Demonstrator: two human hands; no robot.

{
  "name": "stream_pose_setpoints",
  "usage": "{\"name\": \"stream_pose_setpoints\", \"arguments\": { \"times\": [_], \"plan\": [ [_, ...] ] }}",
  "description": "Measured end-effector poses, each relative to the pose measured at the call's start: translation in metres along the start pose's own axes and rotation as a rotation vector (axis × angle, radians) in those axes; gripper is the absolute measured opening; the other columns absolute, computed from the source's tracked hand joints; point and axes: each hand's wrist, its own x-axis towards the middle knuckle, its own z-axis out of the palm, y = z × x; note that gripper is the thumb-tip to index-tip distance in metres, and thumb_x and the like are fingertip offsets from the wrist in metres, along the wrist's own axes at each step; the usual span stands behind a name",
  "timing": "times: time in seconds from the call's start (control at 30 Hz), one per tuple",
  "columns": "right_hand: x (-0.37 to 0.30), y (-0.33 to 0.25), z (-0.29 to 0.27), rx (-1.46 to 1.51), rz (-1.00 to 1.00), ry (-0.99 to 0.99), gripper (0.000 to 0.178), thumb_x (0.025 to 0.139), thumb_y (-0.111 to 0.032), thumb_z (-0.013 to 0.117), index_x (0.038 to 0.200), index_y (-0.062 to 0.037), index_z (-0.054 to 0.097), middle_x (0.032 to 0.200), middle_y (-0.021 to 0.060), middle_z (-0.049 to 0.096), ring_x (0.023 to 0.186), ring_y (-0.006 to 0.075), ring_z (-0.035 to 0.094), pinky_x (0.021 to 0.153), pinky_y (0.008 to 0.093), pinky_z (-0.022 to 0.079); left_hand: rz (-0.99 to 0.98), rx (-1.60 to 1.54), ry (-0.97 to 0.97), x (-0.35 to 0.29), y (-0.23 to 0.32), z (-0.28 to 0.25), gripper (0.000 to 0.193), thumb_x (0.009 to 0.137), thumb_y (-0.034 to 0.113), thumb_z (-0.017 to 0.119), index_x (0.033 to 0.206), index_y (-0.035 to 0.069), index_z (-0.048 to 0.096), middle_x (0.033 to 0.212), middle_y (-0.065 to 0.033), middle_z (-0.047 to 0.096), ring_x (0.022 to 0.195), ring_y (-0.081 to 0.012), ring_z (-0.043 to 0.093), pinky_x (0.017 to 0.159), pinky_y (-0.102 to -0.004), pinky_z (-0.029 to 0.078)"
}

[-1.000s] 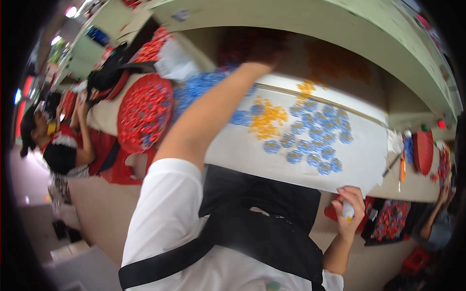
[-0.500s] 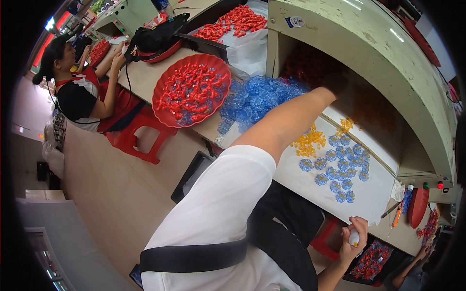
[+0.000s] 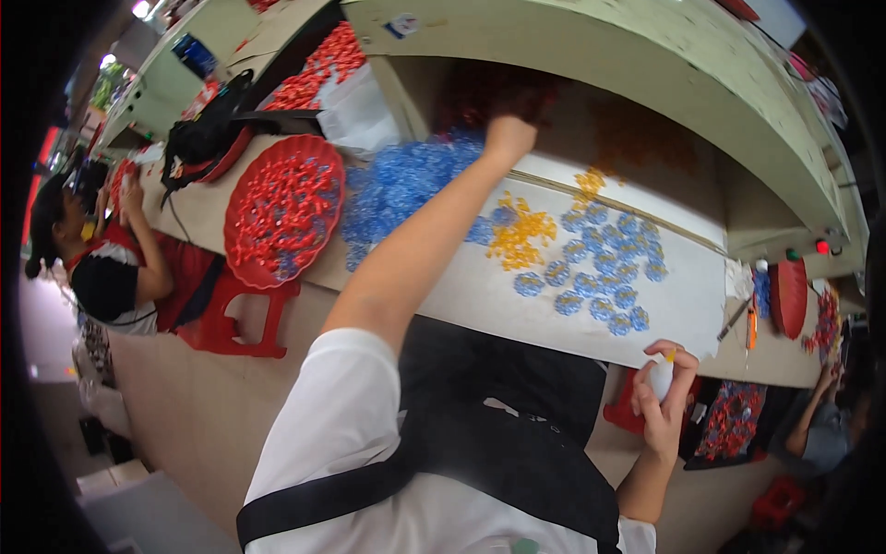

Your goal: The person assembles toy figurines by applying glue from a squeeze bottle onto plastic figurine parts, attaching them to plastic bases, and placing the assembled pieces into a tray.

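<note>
My left hand point(image 3: 512, 137) reaches under the hood of the pale green bench, its fingers lost in shadow and blur beside dark red pieces point(image 3: 466, 92). Below that forearm lies a heap of clear blue plastic pieces point(image 3: 406, 180). My right hand point(image 3: 660, 425) is wrapped round a small white squeeze bottle point(image 3: 661, 379) with a yellow tip, held upright at the table's front edge. Between the hands, several blue flower-shaped pieces point(image 3: 604, 263) with yellowish middles are spread on a white sheet point(image 3: 461, 291). Small yellow pieces point(image 3: 521, 238) lie in a pile left of them.
A red scalloped basin point(image 3: 281, 212) of red and blue pieces stands at left, near a co-worker point(image 3: 101, 263) and a red stool point(image 3: 245, 323). The curved hood point(image 3: 637, 55) overhangs the work. An orange pen-like tool point(image 3: 752, 328) and a red dish point(image 3: 787, 297) lie at right.
The view has shifted, so the bench things sit further left. My left hand stays under the hood, now more visible. My right hand has raised the bottle, its tip now pointing up.
</note>
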Motion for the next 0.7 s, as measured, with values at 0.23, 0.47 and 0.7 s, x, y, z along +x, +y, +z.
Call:
{"name": "stream_pose_setpoints", "arguments": {
  "times": [0.23, 0.47, 0.7],
  "plan": [
    [0.011, -0.003, 0.013, 0.116, -0.018, 0.098, 0.027, 0.073, 0.002, 0.056, 0.1, 0.0024, 0.053, 0.101, 0.0135, 0.043, 0.082, 0.0199, 0.053, 0.062, 0.0247, 0.046, -0.667, -1.008, -0.322, -0.113, 0.108, -0.053, 0.025, 0.082, 0.01, 0.053, 0.104, -0.002, 0.05, 0.096, -0.0097, 0.058, 0.08, -0.0137, 0.056, 0.072, -0.0264, 0.045],
    [0.02, -0.004, 0.015, 0.323, -0.292, 0.235, 0.038, 0.061, -0.01, 0.075, 0.089, -0.0028, 0.05, 0.086, 0.0128, 0.054, 0.076, 0.0175, 0.053, 0.066, 0.0257, 0.043, -0.758, -1.137, -0.406, -0.18, 0.143, -0.065, 0.019, 0.082, 0.007, 0.052, 0.098, 0.0, 0.057, 0.092, -0.0071, 0.058, 0.085, -0.0122, 0.053, 0.078, -0.0247, 0.041],
    [0.017, -0.007, 0.018, 0.059, -0.552, 0.255, 0.045, 0.062, -0.028, 0.076, 0.087, -0.0063, 0.046, 0.082, 0.0088, 0.048, 0.063, 0.0132, 0.046, 0.052, 0.0226, 0.04, -0.767, -0.999, -0.476, -0.19, 0.166, -0.071, 0.022, 0.081, 0.004, 0.053, 0.102, -0.001, 0.055, 0.094, -0.0066, 0.058, 0.084, -0.0112, 0.055, 0.077, -0.0239, 0.043]
  ]
}}
